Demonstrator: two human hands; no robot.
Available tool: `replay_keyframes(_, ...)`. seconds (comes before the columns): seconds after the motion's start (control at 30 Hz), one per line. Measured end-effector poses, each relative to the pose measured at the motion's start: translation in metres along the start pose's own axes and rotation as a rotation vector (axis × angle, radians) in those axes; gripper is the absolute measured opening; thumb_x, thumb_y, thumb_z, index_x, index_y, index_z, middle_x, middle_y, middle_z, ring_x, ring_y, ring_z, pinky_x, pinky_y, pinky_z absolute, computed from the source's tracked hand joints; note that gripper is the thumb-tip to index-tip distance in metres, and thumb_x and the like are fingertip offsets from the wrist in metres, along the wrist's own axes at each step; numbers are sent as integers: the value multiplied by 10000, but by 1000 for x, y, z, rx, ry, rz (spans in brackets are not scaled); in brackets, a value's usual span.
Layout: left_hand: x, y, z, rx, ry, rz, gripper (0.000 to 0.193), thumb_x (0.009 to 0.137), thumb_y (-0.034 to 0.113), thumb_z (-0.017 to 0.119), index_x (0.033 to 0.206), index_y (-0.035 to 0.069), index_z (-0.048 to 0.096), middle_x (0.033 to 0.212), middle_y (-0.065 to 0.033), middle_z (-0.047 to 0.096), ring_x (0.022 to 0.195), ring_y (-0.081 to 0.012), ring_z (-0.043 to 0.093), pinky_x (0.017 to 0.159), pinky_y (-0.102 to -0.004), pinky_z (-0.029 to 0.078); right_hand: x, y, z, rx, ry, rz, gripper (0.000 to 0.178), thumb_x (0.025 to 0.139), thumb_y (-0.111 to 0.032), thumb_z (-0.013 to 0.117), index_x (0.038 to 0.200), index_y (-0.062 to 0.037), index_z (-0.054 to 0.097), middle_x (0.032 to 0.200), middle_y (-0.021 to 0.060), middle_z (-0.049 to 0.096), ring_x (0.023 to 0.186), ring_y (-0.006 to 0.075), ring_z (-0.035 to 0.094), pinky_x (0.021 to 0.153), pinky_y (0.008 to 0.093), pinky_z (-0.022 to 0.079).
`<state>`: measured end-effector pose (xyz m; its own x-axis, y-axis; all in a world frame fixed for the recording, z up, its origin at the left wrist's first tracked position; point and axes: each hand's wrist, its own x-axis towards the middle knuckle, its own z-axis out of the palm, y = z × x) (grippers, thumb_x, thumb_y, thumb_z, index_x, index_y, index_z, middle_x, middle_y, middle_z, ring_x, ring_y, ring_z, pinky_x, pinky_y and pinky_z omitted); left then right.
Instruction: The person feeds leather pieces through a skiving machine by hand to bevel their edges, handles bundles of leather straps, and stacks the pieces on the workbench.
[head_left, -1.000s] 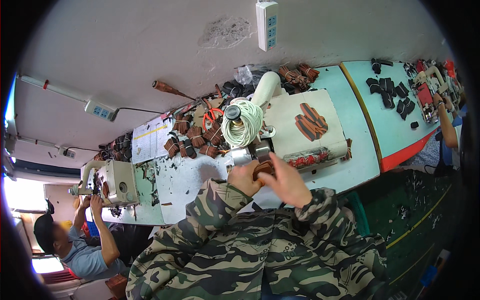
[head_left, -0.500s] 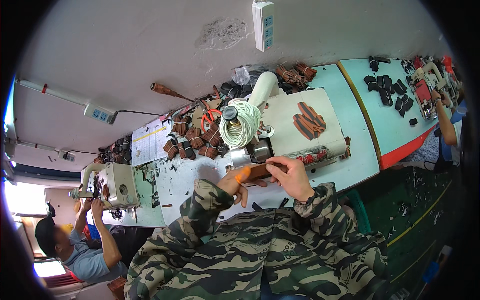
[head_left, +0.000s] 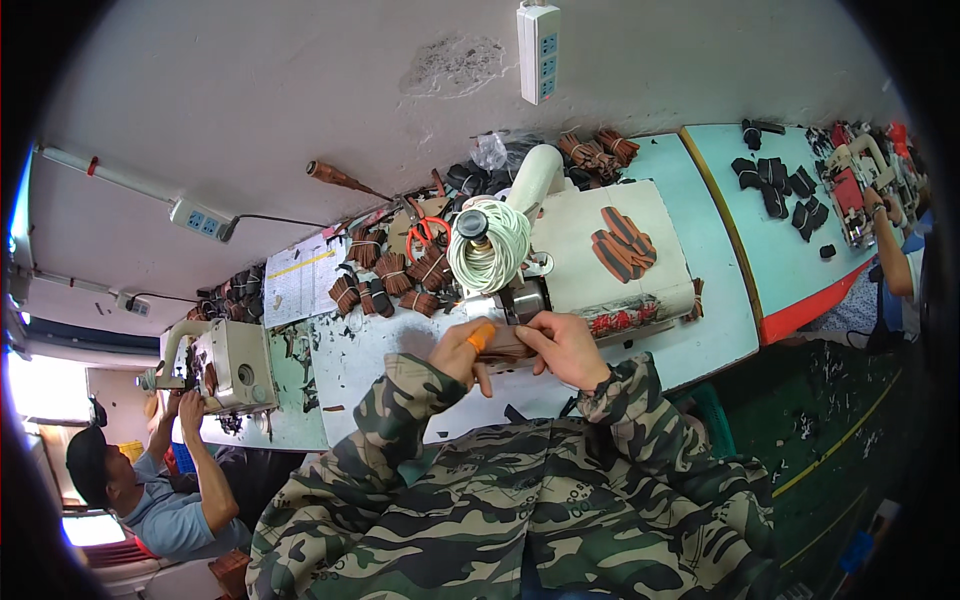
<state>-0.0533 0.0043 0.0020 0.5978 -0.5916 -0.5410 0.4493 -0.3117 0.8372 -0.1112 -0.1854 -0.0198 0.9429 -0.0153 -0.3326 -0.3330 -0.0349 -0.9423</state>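
My left hand (head_left: 465, 352), with orange tape wrapped on a finger, closes on the left end of a brown strap-like piece (head_left: 508, 347). My right hand (head_left: 568, 349) pinches the right end between thumb and fingers. The piece is held at the front of a cream bench machine (head_left: 610, 300), just below its shiny metal roller (head_left: 530, 298). Part of the piece is hidden by my fingers. A coil of white cord (head_left: 490, 250) hangs over the machine's head. Several brown-and-grey strips (head_left: 624, 244) lie on the machine's flat top.
Left of the machine are several tied brown bundles (head_left: 393, 270), orange-handled pliers (head_left: 428, 232) and a paper sheet (head_left: 300, 280). A screwdriver-like tool (head_left: 345, 179) leans near the wall. Co-workers sit at a machine on the left (head_left: 225, 365) and at one on the right (head_left: 860, 190).
Both hands have moved slightly up with the brown piece, closer to the metal roller. The fingers of my left hand are more curled, and the piece sits flatter.
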Motion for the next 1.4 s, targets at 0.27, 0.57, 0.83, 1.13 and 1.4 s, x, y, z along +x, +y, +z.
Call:
replay_keyframes(0.27, 12, 25, -31, 155, 31, -257, 347, 946, 229, 296, 1061, 19, 548, 648, -118, 646, 340, -164, 528, 280, -225, 368, 20, -5, -4, -347, -4, -232, 209, 812, -152, 614, 760, 50, 627, 666, 163, 628, 585, 292, 627, 566, 355, 487)
replay_keyframes(0.57, 32, 12, -47, 70, -24, -280, 323, 914, 112, 320, 1106, -45, 528, 778, -162, 648, 464, -168, 611, 271, -237, 381, 20, -6, -14, -569, 139, -333, 174, 749, -133, 647, 805, 25, 599, 704, 191, 618, 693, 372, 609, 637, 431, 480)
replay_keyframes(0.83, 26, 16, -36, 125, 66, -246, 308, 937, 126, 333, 1061, -75, 531, 833, -188, 644, 499, -208, 624, 311, -271, 479, 24, -3, -28, -430, 101, -337, 131, 743, -113, 636, 831, -17, 630, 706, 159, 617, 696, 372, 606, 633, 431, 478)
replay_keyframes(1.13, 23, 16, -40, 134, 40, -218, 312, 939, 138, 340, 1061, -74, 533, 740, -147, 622, 498, -208, 618, 335, -287, 493, 25, -7, -10, -669, 69, -331, 114, 749, -129, 597, 827, -50, 620, 826, 130, 583, 784, 343, 580, 684, 440, 465)
replay_keyframes(1.4, 28, 20, -36, 68, -68, -325, 298, 958, 185, 332, 1095, 1, 522, 732, -135, 649, 409, -188, 582, 299, -237, 391, 22, -6, -8, -657, 126, -378, 133, 756, -118, 600, 864, -50, 638, 832, 133, 599, 782, 340, 586, 695, 411, 470)
